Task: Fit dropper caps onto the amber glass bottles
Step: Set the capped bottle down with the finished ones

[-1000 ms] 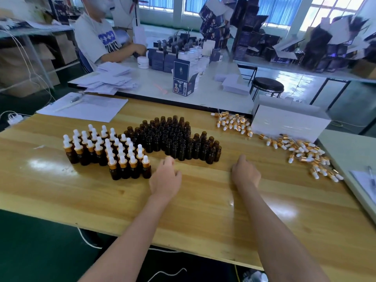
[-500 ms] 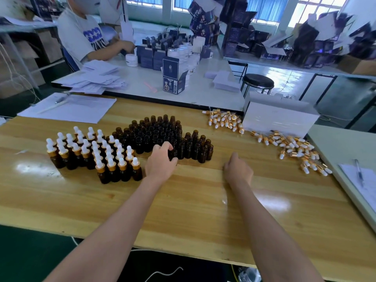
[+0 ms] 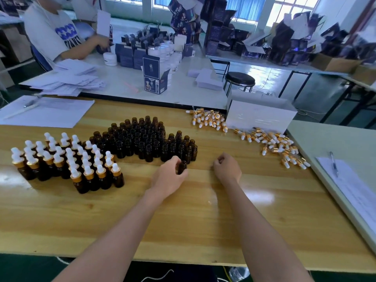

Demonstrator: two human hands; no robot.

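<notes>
Left hand [image 3: 169,176] now grips one round amber glass bottle [image 3: 182,166].

A small packing workshop with assembly-line handwork. A long wooden table [image 3: 183,220] carries a batch of open amber glass bottles [image 3: 142,139], rows of capped bottles [image 3: 67,159] beside them, and loose dropper caps [image 3: 272,145] scattered around a white box [image 3: 260,117]. Behind it, a second person [image 3: 55,31] sits at a white table [image 3: 122,82] with stacks of white sheets [image 3: 69,82], white jars [image 3: 110,59] and dark blue printed cartons [image 3: 154,76]. Heaps of opened cartons [image 3: 289,43] and cardboard boxes [image 3: 337,64] fill the far tables under large windows with blue curtains [image 3: 240,5]. A round black stool [image 3: 240,79] stands between the tables.
</notes>
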